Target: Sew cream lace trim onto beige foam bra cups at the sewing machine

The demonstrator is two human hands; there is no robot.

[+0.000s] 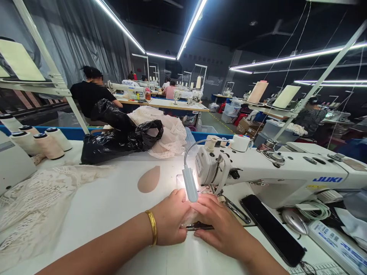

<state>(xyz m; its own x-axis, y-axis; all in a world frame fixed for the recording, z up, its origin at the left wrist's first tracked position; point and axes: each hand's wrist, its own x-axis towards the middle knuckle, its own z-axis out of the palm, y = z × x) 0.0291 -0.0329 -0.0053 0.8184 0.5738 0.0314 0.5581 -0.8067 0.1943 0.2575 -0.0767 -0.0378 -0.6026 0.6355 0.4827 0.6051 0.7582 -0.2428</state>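
Both hands meet at the needle end of a white sewing machine [246,164], under a small grey lamp [189,185] on a bent metal neck. My left hand [169,217], with a gold bangle [152,228] at its wrist, has curled fingers closed on a piece of pale fabric [190,217]. Across from it, my right hand [216,221] rests its stretched fingers on the same fabric, thumb apart. Fingers and lamp hide much of the fabric and the needle. On the table beyond my left hand is a brown teardrop shape [149,179].
Cream lace [57,191] spreads at left, near thread cones [48,145]. A black plastic bag [114,143] and more lace [169,131] lie behind. Right of my hands are metal snips [237,212], a black phone [272,229] and a mouse-shaped object [295,221]. People sit at machines farther off.
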